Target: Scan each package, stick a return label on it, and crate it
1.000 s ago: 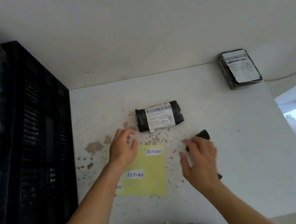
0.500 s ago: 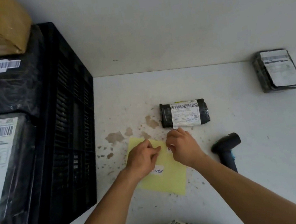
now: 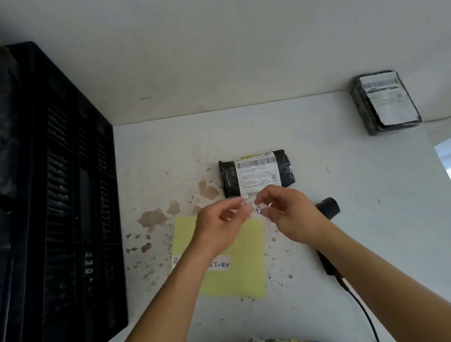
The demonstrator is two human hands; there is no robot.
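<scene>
Package (image 3: pixel 256 172) is lying on the bench (image 3: pixel 370 207), just past both hands, barcode label facing up. Left hand (image 3: pixel 221 227) and right hand (image 3: pixel 289 214) are pinching a small white sticker (image 3: pixel 257 210) between them just above the yellow sheet (image 3: pixel 239 271). Fingers are curled in tight on it, though it's blurry enough that I can't say how much of the sticker is actually free.

What could go wrong from here: a sticker this small can curl and stick to a fingertip or fold onto itself, and then it won't lie flat. Put it down carelessly and it could cover the barcode. The package wrap looks crinkly, so the edges may lift. The scanner (image 3: pixel 326 208) sits right by the right wrist with its cable trailing off, easy to knock. The crate (image 3: pixel 75 193) on the left already looks pretty full.
</scene>
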